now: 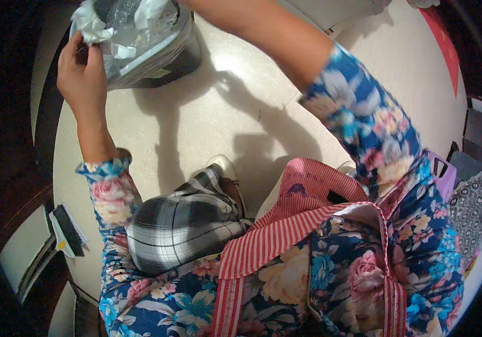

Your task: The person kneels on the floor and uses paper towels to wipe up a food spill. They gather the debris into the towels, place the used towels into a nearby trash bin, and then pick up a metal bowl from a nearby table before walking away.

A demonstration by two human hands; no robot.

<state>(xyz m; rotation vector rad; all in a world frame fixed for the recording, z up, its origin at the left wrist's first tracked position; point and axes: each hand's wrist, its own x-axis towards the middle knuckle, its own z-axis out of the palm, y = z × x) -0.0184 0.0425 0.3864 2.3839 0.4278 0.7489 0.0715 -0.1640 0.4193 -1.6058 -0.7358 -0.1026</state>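
Note:
At the upper left, my left hand (83,73) pinches white crumpled material (90,23), either tissue or thin plastic, at the rim of a dark waste bin (188,52). A clear plastic liner (140,69) hangs over the bin's pale rim. Inside the bin lie crumpled white tissues (148,14) and clear plastic film (121,19). My right forearm (266,38) reaches across the top of the view towards the bin's far side. The right hand itself is beyond the upper edge, out of view.
Pale floor tiles (136,126) lie between the bin and my feet. A brush with black bristles (70,231) is at the left, beside dark furniture (18,177). A purple plastic object (443,175) and patterned fabric (470,215) are at the right, with a red sheet (441,46) further up.

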